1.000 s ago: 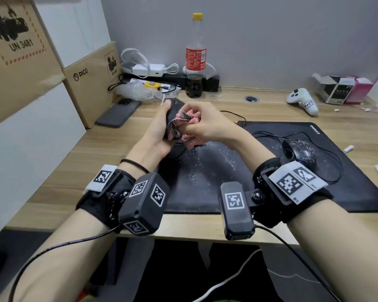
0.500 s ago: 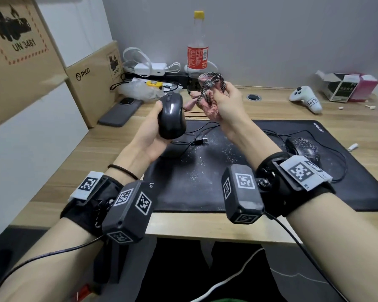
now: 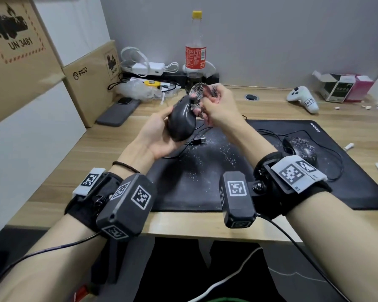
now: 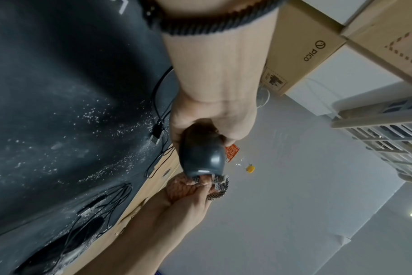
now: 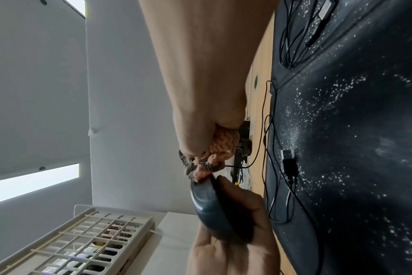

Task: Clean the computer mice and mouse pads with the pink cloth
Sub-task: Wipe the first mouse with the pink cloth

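- Plainly, the main risk is a dropped mouse (image 3: 181, 122): the left hand (image 3: 155, 138) cups it in the air above the pad (image 3: 205, 182), and a hard wipe from the cloth (image 3: 200, 94) against its far end could lever it out of the palm.
- Its cable (image 3: 196, 141) hangs down to the pad with the plug lying loose; if the hands swing, the cable could drag through the white specks on the pad or snag.
- Wiping specks off in the air would likely drop them back onto the pad, so the pad would need a later pass anyway.
- The cloth is bunched small; a loose fold could slip from the fingers mid-wipe.
- A second mouse (image 3: 301, 149), still speckled, sits on the pad to the right, apart from both hands; it looks untouched by the cloth.
- Left hand: palm up and tilted toward the right hand, fingers and thumb curled round the mouse, holding it firmly with its far end pointing away.
- Right hand (image 3: 218, 105): raised just beyond the mouse, fingers closed round the wadded cloth, which touches the mouse's far end in both wrist views.
- Both forearms are held clear of the desk (image 3: 79, 153).
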Tool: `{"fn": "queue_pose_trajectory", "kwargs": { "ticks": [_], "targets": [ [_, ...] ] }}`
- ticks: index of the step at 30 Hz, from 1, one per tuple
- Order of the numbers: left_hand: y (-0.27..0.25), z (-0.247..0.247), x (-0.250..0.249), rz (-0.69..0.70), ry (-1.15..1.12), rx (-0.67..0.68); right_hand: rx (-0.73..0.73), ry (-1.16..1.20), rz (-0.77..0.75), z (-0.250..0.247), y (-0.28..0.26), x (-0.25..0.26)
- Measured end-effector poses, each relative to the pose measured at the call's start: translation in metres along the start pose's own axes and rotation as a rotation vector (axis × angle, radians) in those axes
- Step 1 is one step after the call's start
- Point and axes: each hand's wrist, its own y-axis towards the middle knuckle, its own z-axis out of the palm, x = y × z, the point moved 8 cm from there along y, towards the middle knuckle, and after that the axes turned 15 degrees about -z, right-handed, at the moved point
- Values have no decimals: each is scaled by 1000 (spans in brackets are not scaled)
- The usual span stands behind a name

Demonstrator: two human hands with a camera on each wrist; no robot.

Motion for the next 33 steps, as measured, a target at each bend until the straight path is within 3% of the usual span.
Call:
{"fn": "queue_pose_trajectory", "kwargs": {
  "ticks": [4,8,13,16,20,23,27,30,33],
  "targets": [
    [-2,3,-7,49,19,-21,-72,-98,6,-8,5,-8],
    [1,-1,-10,110,87,-137,114,-57,34,14,-7,-9],
    [0,16,-10,188,143,-20,179,-41,-70,26,-13,6],
    [0,12,-9,123,101,-5,381,13,-135,38,-24,19],
    [1,-1,-3,10,-17,-69,560,-143,-307,53,-30,30],
    [-1,3,-2,8,11,-10,439,-117,-306,47,-23,30],
    [-7,6,-8,68,30,0,93,-179,-254,19,2,15],
    [-9,4,-5,69,71,13,-111,-222,-132,-3,9,-1],
    [-13,6,-7,68,30,89,-183,-255,-90,-13,4,-10]
  ]
}}
